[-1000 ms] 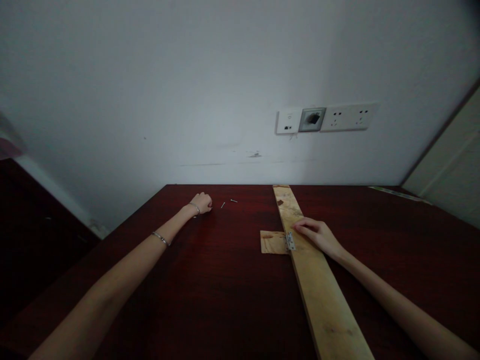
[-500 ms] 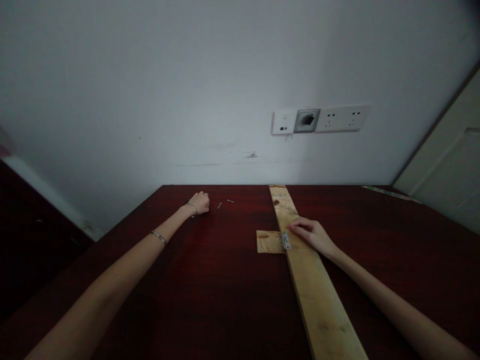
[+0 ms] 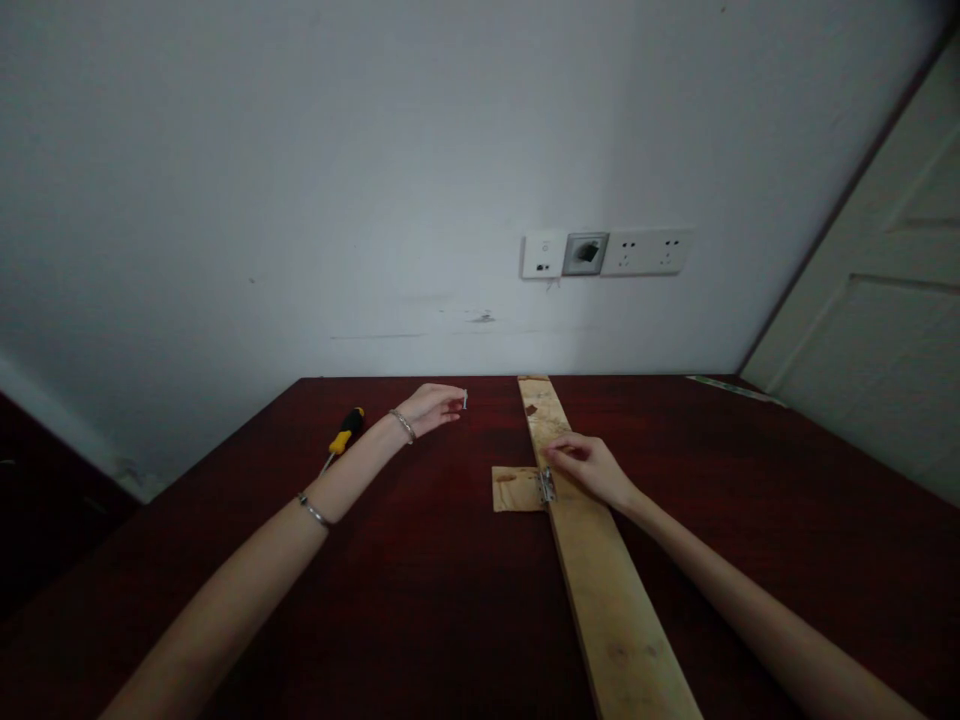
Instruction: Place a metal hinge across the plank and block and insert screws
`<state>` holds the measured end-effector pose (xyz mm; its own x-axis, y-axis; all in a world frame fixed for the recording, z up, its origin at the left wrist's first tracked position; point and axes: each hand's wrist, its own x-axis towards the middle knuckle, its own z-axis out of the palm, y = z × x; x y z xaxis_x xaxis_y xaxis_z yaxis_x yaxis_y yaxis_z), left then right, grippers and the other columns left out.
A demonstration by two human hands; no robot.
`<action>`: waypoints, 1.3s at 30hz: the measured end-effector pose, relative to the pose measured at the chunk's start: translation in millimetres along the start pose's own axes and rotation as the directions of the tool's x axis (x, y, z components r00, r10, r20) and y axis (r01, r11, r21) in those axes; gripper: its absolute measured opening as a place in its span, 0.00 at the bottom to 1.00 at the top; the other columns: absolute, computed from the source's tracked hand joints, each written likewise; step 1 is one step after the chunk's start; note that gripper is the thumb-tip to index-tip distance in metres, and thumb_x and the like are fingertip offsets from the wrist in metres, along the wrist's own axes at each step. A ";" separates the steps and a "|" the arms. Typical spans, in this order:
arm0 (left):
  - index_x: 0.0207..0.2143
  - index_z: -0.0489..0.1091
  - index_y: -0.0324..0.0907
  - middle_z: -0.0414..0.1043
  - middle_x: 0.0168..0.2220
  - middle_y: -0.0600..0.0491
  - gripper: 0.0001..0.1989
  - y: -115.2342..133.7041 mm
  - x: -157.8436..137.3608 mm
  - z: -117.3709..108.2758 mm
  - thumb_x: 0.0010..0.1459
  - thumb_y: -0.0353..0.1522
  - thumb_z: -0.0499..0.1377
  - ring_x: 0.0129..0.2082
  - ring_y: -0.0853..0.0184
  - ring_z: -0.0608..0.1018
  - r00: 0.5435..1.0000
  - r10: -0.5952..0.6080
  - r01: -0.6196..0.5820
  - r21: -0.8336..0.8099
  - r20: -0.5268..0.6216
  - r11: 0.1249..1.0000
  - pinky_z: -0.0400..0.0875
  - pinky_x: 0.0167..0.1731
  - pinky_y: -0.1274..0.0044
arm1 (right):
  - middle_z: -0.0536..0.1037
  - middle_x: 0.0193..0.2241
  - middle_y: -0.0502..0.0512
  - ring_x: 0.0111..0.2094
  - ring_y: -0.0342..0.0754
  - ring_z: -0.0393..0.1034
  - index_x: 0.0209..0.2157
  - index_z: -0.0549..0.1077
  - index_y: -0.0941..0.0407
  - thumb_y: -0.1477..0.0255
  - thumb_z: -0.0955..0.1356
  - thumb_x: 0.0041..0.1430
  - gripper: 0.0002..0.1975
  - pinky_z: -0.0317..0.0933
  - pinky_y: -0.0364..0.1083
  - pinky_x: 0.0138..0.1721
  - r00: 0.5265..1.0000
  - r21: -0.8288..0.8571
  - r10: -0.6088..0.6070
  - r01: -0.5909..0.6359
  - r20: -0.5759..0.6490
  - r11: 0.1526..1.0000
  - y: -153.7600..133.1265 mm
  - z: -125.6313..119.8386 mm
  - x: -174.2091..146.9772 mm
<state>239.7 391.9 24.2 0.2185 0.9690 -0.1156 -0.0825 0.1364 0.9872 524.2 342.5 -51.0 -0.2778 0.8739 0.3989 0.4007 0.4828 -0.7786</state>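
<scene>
My left hand (image 3: 433, 407) is lifted slightly over the far part of the dark red table (image 3: 420, 590) and pinches a small screw (image 3: 465, 399) between its fingertips. My right hand (image 3: 589, 466) rests on a long pale wooden plank (image 3: 600, 590), fingers pressed beside a small metal hinge (image 3: 545, 485). The hinge joins the plank to a small square wood piece (image 3: 514, 489) on its left. A yellow-and-black screwdriver (image 3: 343, 435) lies on the table behind my left wrist.
A white wall with a row of sockets (image 3: 606, 253) stands right behind the table. A pale door (image 3: 877, 330) is at the right. A thin pale strip (image 3: 731, 389) lies at the table's far right corner.
My left hand has let go of the screwdriver, moved right and picked up a screw; the loose screws are no longer on the table. The camera has turned right. My right hand stays on the plank.
</scene>
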 end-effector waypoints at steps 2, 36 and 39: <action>0.24 0.68 0.36 0.70 0.26 0.52 0.05 -1.3 -9.7 23.3 0.45 0.28 0.63 0.25 0.74 0.71 0.994 -0.086 0.095 -0.146 0.067 0.985 0.66 0.29 0.80 | 0.78 0.32 0.55 0.37 0.50 0.71 0.30 0.76 0.55 0.68 0.66 0.54 0.08 0.63 0.49 0.40 0.992 -0.050 -0.115 0.112 -0.057 0.992 -9.4 0.8 1.8; 0.28 0.70 0.39 0.68 0.25 0.54 0.03 -35.4 -64.4 99.9 0.51 0.31 0.59 0.25 0.73 0.69 0.920 -0.332 0.383 -0.299 0.209 0.874 0.63 0.29 0.79 | 0.71 0.36 0.57 0.40 0.48 0.62 0.38 0.73 0.54 0.74 0.64 0.59 0.08 0.62 0.49 0.40 0.756 -0.405 -0.607 0.648 0.243 0.645 -91.7 -26.5 -6.4; 0.29 0.70 0.40 0.68 0.26 0.54 0.04 -36.0 -64.3 98.4 0.51 0.32 0.59 0.25 0.72 0.70 0.905 -0.347 0.409 -0.278 0.245 0.869 0.63 0.29 0.79 | 0.71 0.35 0.56 0.40 0.49 0.62 0.39 0.73 0.53 0.74 0.64 0.59 0.09 0.63 0.49 0.39 0.760 -0.389 -0.604 0.645 0.239 0.658 -90.7 -26.9 -6.2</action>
<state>324.2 304.5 6.9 0.4646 0.7793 -0.4205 -0.2529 0.5719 0.7804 513.1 294.8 30.1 -0.6620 0.3592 0.6578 0.4240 0.9032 -0.0664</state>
